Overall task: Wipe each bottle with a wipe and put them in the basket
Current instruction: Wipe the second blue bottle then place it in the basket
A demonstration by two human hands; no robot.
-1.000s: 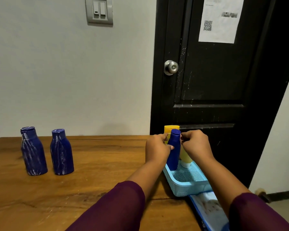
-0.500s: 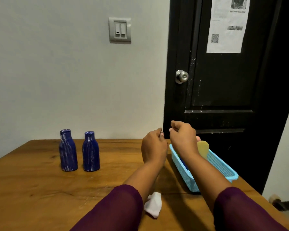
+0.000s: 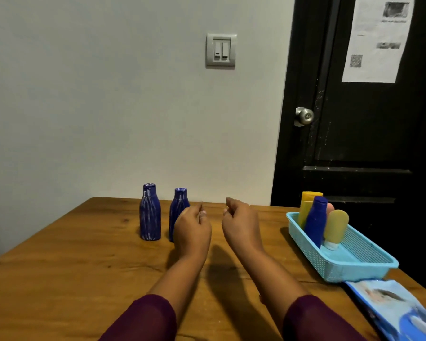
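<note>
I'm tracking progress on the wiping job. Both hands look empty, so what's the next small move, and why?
Probably the left hand grips the right blue bottle just beyond it. Both hands are empty, and that bottle and the left blue bottle stand outside the basket. No loose wipe shows, so the right hand would likely then fetch one from the wipes pack.
</note>
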